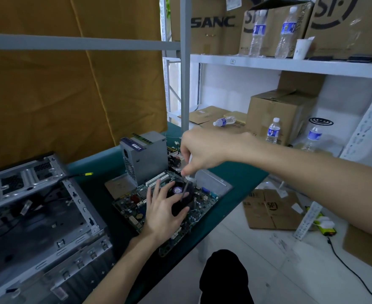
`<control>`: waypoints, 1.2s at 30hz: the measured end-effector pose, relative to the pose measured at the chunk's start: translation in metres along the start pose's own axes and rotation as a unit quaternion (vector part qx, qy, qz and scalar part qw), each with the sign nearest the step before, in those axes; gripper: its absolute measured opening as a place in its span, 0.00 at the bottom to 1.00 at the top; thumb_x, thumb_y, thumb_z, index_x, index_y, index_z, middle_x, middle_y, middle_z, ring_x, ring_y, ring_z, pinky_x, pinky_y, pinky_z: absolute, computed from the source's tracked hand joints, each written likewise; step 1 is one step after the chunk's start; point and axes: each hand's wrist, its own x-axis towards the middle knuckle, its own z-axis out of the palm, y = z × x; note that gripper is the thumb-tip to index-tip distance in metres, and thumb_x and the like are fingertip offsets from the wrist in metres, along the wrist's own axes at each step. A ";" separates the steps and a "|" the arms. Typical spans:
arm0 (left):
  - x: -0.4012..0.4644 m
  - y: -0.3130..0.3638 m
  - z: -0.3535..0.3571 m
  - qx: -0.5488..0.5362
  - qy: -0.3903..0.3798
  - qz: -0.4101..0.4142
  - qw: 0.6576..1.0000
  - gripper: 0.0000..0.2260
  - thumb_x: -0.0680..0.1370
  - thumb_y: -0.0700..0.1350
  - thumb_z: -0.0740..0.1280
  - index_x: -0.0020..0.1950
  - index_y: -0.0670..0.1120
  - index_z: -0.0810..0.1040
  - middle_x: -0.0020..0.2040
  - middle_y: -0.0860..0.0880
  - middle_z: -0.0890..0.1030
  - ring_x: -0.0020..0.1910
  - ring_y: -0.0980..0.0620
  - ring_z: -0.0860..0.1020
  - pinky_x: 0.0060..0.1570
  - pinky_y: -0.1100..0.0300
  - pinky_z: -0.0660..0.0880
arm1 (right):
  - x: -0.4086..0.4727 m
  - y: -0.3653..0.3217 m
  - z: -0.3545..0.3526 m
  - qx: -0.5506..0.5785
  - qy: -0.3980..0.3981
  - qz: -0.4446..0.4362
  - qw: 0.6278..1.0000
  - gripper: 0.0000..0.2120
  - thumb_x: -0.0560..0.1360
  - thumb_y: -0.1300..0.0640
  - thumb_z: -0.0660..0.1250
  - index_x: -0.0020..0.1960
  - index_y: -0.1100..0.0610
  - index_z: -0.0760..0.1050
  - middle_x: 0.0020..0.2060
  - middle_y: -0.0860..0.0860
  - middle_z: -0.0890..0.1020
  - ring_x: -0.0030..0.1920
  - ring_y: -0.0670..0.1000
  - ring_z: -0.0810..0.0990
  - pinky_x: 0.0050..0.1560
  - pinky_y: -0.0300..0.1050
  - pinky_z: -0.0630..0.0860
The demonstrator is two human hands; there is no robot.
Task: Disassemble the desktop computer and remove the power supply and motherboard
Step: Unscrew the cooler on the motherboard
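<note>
The motherboard (165,205) lay near the green table's (235,174) right edge, the power supply (145,156) upright just behind it. The left hand (165,209), fingers spread, pressed on the black cooler fan (180,194); the right hand (204,152) gripped what appeared to be a screwdriver (186,185). The emptied case (38,216) sat left.

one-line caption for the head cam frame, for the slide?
Motherboard out of the case: left hand steadies the CPU fan while right hand drives a screwdriver into it.
</note>
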 end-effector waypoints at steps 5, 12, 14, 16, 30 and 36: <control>0.021 0.013 -0.008 -0.045 -0.031 0.040 0.998 0.21 0.79 0.58 0.68 0.72 0.62 0.73 0.72 0.60 0.73 0.78 0.59 0.61 0.80 0.43 0.46 | -0.016 0.042 -0.004 0.044 -0.008 0.081 0.996 0.17 0.71 0.43 0.77 0.33 0.54 0.82 0.24 0.45 0.81 0.24 0.40 0.76 0.21 0.31 0.64; 0.045 0.016 0.004 -0.079 -0.062 0.070 0.993 0.10 0.81 0.49 0.69 0.61 0.55 0.84 0.57 0.60 0.83 0.66 0.56 0.74 0.66 0.46 0.71 | -0.023 0.057 0.020 0.028 0.031 0.100 0.994 0.18 0.69 0.40 0.78 0.32 0.52 0.81 0.25 0.44 0.79 0.27 0.42 0.77 0.23 0.35 0.64; 0.044 0.014 0.007 -0.074 -0.053 0.075 0.993 0.09 0.80 0.48 0.71 0.59 0.55 0.85 0.55 0.61 0.84 0.66 0.57 0.74 0.64 0.47 0.73 | -0.019 0.054 0.022 0.017 0.034 0.084 0.996 0.17 0.69 0.41 0.78 0.32 0.52 0.80 0.25 0.44 0.79 0.28 0.41 0.76 0.20 0.33 0.62; 0.042 0.015 0.009 -0.068 -0.029 0.081 0.994 0.08 0.79 0.47 0.73 0.57 0.55 0.85 0.54 0.61 0.84 0.64 0.57 0.75 0.63 0.48 0.74 | -0.015 0.051 0.023 0.002 0.036 0.075 0.996 0.17 0.69 0.42 0.78 0.33 0.53 0.80 0.26 0.44 0.78 0.28 0.41 0.75 0.20 0.34 0.60; 0.040 0.014 0.005 -0.092 -0.003 0.093 0.991 0.08 0.78 0.43 0.73 0.56 0.50 0.87 0.57 0.58 0.85 0.63 0.61 0.78 0.66 0.66 0.71 | -0.003 0.029 0.020 -0.030 0.009 0.077 0.997 0.14 0.69 0.45 0.78 0.36 0.54 0.81 0.31 0.49 0.80 0.32 0.45 0.77 0.22 0.39 0.62; 0.041 0.011 0.004 -0.083 -0.023 0.093 0.992 0.09 0.79 0.44 0.73 0.59 0.50 0.86 0.60 0.57 0.84 0.65 0.59 0.77 0.67 0.63 0.71 | 0.017 0.013 0.004 0.097 -0.132 0.167 0.972 0.08 0.75 0.59 0.72 0.40 0.62 0.82 0.24 0.51 0.82 0.24 0.48 0.81 0.23 0.37 0.73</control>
